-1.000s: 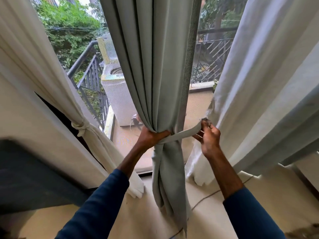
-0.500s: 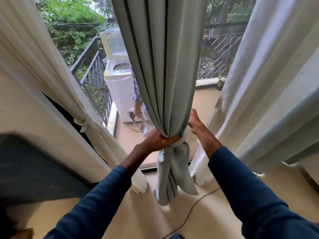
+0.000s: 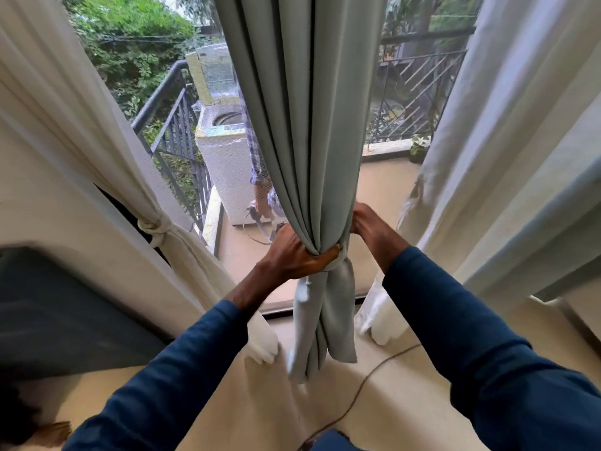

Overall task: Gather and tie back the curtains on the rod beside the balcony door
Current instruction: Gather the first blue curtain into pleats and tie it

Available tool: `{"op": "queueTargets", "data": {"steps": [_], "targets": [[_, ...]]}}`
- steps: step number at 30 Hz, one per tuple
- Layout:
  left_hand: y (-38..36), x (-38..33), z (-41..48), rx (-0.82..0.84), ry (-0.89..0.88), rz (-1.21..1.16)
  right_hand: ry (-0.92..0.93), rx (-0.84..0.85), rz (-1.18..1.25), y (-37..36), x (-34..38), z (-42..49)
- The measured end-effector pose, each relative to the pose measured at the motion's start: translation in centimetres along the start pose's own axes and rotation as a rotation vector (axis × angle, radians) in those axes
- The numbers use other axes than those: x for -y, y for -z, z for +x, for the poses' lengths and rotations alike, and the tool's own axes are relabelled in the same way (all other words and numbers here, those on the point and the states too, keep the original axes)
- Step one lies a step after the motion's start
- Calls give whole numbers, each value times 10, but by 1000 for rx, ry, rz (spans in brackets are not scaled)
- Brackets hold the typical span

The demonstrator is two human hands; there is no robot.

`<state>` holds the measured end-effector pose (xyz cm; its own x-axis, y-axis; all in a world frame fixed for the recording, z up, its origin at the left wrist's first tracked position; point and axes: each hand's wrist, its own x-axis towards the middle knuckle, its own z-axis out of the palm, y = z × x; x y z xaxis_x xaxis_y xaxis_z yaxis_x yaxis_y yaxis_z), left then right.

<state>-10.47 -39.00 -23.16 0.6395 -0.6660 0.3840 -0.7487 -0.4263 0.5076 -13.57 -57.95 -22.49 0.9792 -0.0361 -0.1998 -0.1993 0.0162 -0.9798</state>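
Here we are at the balcony door, and the pale grey-green pleated fabric curtain [image 3: 302, 125] hangs dead centre in front of us, bunched to a narrow waist low down. The left hand [image 3: 292, 255] wraps round that waist from the left. Its grip is tight on the gathered cloth, thumb across the near side. Just right of the thumb, a matching grey-green fabric band [image 3: 342, 255] hugs the bundle, and below it the curtain's tail spills loose towards the beige floor [image 3: 266, 411].

The right hand [image 3: 374, 229] reaches in at the curtain's right edge, a little higher than the left. Its fingertips go into the fold and out of sight behind it, so we cannot tell what its grip holds. Both arms wear dark blue sleeves [image 3: 169, 379].

On the left, a cream cloth curtain [image 3: 81, 131] is knotted at its own waist; on the right, a white fabric curtain [image 3: 507, 141] hangs loose. Far beyond, out on the balcony, a white top-loading washing machine [image 3: 224, 164] stands lid up, right beside the black metal railing [image 3: 172, 125]. A thin dark cable [image 3: 364, 379] trails across the floor at the near right.
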Motion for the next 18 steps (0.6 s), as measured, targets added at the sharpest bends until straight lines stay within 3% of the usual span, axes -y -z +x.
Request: {"op": "queueTargets", "data": {"steps": [3, 7, 10, 13, 15, 18], "targets": [[2, 7, 6, -6, 18, 114, -189, 173, -74, -6, -2, 15], [8, 13, 12, 3, 49, 132, -203, 233, 287, -5, -17, -14], [12, 16, 18, 63, 115, 220, -15, 253, 6, -8, -34, -30], [14, 11, 21, 60, 154, 412, 123, 100, -202, -15, -33, -23], [15, 11, 21, 100, 171, 390, 257, 38, -326, -17, -32, -21], [23, 13, 18, 284, 133, 241, 290, -19, -320, -11, -42, -20]]}}
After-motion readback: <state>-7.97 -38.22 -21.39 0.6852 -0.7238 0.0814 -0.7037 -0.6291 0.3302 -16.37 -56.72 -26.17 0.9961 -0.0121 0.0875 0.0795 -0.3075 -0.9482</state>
